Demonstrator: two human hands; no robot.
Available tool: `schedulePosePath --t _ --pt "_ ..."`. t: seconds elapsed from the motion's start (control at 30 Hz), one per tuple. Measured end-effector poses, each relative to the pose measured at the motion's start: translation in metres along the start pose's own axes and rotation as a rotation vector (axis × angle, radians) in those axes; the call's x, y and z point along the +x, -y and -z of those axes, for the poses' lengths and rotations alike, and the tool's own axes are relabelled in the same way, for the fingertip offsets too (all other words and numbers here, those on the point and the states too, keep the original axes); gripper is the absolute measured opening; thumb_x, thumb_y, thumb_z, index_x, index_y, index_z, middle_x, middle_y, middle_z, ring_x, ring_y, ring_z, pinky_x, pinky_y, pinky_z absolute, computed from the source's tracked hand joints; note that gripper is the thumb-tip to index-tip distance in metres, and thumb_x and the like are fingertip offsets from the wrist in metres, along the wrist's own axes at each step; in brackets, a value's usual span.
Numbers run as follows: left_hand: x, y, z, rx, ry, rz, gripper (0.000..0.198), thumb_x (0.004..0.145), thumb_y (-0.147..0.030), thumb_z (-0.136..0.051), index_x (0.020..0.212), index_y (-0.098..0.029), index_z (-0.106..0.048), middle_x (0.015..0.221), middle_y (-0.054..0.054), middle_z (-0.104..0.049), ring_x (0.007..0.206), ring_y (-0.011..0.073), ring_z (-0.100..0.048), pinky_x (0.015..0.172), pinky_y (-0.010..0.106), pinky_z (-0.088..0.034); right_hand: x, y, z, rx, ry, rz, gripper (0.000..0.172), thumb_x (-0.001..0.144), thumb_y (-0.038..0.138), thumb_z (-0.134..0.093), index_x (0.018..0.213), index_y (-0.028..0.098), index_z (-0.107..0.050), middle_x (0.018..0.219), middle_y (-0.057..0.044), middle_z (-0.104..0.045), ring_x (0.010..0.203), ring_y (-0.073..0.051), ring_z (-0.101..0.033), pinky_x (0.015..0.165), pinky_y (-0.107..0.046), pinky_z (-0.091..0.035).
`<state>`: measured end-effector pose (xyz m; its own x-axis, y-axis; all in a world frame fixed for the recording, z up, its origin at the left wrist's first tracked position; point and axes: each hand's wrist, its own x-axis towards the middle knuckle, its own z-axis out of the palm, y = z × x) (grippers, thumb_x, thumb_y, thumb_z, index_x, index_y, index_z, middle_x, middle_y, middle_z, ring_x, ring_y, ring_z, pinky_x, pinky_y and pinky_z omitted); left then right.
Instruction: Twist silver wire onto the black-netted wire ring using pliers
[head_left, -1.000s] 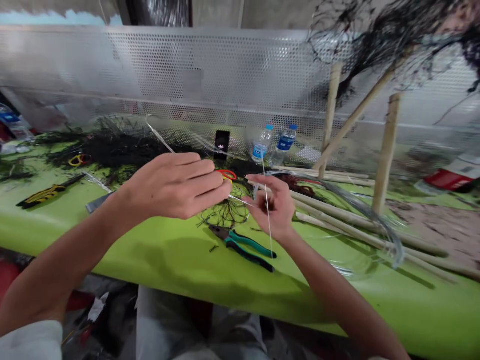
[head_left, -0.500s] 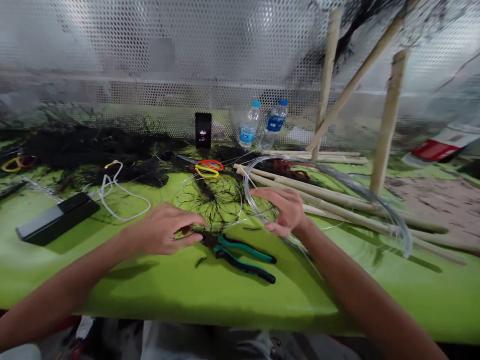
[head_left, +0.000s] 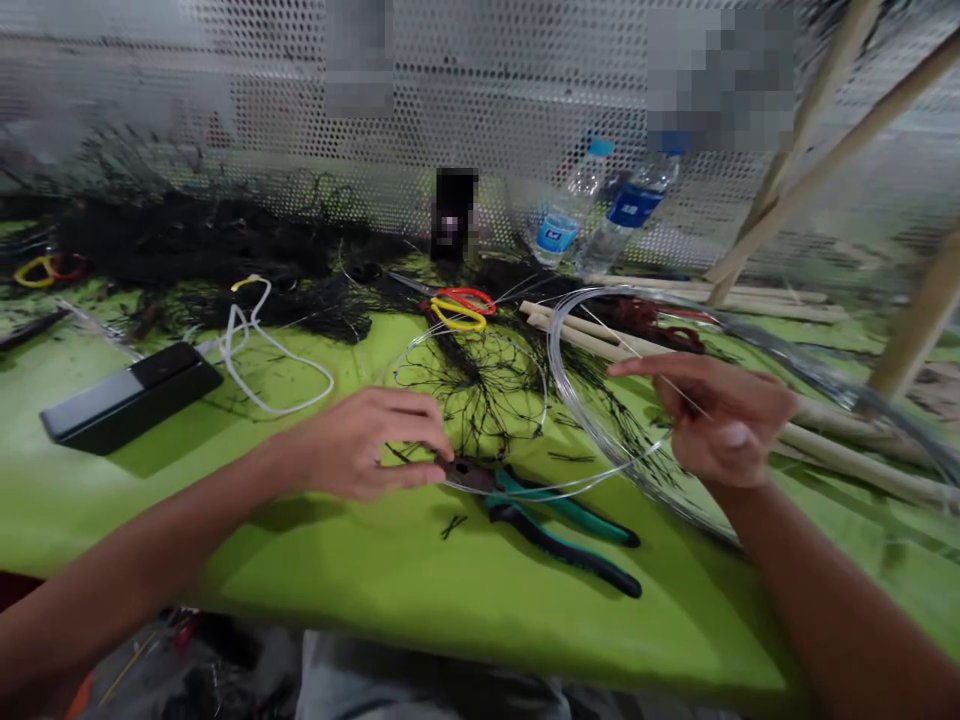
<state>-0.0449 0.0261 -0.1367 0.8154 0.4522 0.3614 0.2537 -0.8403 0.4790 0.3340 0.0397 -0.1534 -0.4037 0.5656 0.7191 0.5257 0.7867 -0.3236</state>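
Observation:
My left hand (head_left: 382,440) is closed in a pinch beside the jaws of the pliers (head_left: 559,520), which lie on the table with green and black handles. A thin clear wire (head_left: 577,490) runs from its fingertips in a curve to my right hand (head_left: 727,420). The right fingers are bent around the wire, the index finger stretched forward, and a thin pale strand crosses them. Beneath and left of that hand lies a coil of clear wire (head_left: 559,350). Between the hands, a wire ring with black netting (head_left: 480,385) rests on the table.
Scissors (head_left: 461,308) with red and yellow handles lie behind the netting. A phone (head_left: 454,215) and two water bottles (head_left: 559,230) (head_left: 630,210) stand at the back. Bamboo poles (head_left: 862,455) lie on the right. A black box (head_left: 131,395) with a white cable (head_left: 277,375) sits left.
My right hand has moved right, drawing the wire out in a longer curve across the pliers. My left hand stays near the pliers' jaws. The view has shifted.

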Motion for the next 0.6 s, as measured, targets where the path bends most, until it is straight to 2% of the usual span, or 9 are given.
schedulePosePath --t 0.07,0.13,0.2,0.3,0.37,0.43,0.47,0.53,0.6 --pt "0.0 -0.003 -0.002 -0.018 0.022 -0.025 0.016 0.103 -0.031 -0.063 0.104 -0.018 -0.073 0.101 0.005 -0.074 0.089 0.0142 -0.068 0.083 0.026 -0.048 0.006 0.006 -0.003 0.073 -0.152 -0.026 0.062 0.101 0.067 -0.031 0.116 0.026 -0.074 0.054 -0.004 -0.055 0.036 -0.015 -0.023 0.039 -0.035 -0.013" --pt "0.001 -0.007 -0.006 -0.038 0.08 -0.04 0.016 0.105 -0.028 -0.059 0.103 -0.019 -0.073 0.095 0.003 -0.076 0.084 0.0131 -0.069 0.081 0.025 -0.047 0.012 0.011 -0.005 0.107 -0.219 -0.053 0.06 0.1 0.068 -0.036 0.111 0.027 -0.078 0.052 -0.003 -0.055 0.036 -0.015 -0.022 0.038 -0.034 -0.01" --pt "0.001 -0.013 -0.01 -0.062 0.119 -0.041 0.017 0.106 -0.025 -0.057 0.103 -0.019 -0.072 0.09 0.002 -0.077 0.079 0.0121 -0.069 0.076 0.024 -0.047 0.015 0.018 -0.007 0.089 -0.191 -0.06 0.058 0.102 0.067 -0.033 0.117 0.032 -0.078 0.059 -0.004 -0.064 0.035 -0.016 -0.027 0.035 -0.035 -0.013" --pt "0.002 -0.02 -0.017 -0.036 0.035 -0.061 0.02 0.107 -0.024 -0.053 0.101 -0.017 -0.071 0.088 0.003 -0.077 0.073 0.0111 -0.068 0.069 0.023 -0.045 0.014 0.036 -0.008 0.02 -0.061 -0.021 0.044 0.103 0.059 -0.043 0.129 0.04 -0.072 0.081 -0.003 -0.078 0.044 -0.019 -0.055 0.034 -0.038 -0.04" --pt "0.003 -0.023 -0.02 0.03 -0.058 -0.089 0.022 0.108 -0.024 -0.051 0.1 -0.016 -0.07 0.082 0.002 -0.075 0.066 0.01 -0.066 0.063 0.023 -0.042 0.011 0.055 -0.013 0.003 0.017 0.043 0.04 0.1 0.047 -0.058 0.137 0.037 -0.067 0.09 -0.001 -0.081 0.055 -0.019 -0.069 0.042 -0.036 -0.055" --pt "0.003 -0.023 -0.022 0.078 -0.116 -0.095 0.023 0.108 -0.024 -0.05 0.1 -0.016 -0.07 0.078 0.001 -0.074 0.06 0.0087 -0.063 0.059 0.023 -0.04 0.009 0.076 -0.02 0.031 0.099 0.117 0.053 0.096 0.032 -0.066 0.149 0.029 -0.058 0.112 -0.004 -0.082 0.061 -0.016 -0.074 0.049 -0.031 -0.063" --pt "0.003 -0.023 -0.022 0.083 -0.128 -0.089 0.023 0.108 -0.025 -0.049 0.101 -0.017 -0.07 0.078 0.0 -0.074 0.059 0.0082 -0.062 0.058 0.023 -0.039 0.007 0.085 -0.025 0.04 0.13 0.14 0.06 0.094 0.021 -0.069 0.152 0.025 -0.054 0.119 -0.005 -0.081 0.067 -0.015 -0.077 0.058 -0.03 -0.067" --pt "0.002 -0.022 -0.023 0.074 -0.138 -0.079 0.019 0.108 -0.025 -0.05 0.105 -0.019 -0.069 0.08 -0.002 -0.075 0.059 0.0073 -0.062 0.058 0.023 -0.039 0.006 0.098 -0.033 0.048 0.13 0.18 0.068 0.089 0.006 -0.073 0.152 0.02 -0.052 0.121 -0.007 -0.08 0.081 -0.016 -0.08 0.075 -0.028 -0.07" --pt "0.001 -0.022 -0.024 0.083 -0.151 -0.085 0.015 0.106 -0.024 -0.054 0.111 -0.022 -0.068 0.083 -0.003 -0.076 0.06 0.0071 -0.063 0.058 0.023 -0.038 0.005 0.105 -0.038 0.055 0.081 0.209 0.069 0.085 -0.003 -0.074 0.148 0.019 -0.056 0.112 -0.006 -0.083 0.088 -0.017 -0.081 0.083 -0.027 -0.07"
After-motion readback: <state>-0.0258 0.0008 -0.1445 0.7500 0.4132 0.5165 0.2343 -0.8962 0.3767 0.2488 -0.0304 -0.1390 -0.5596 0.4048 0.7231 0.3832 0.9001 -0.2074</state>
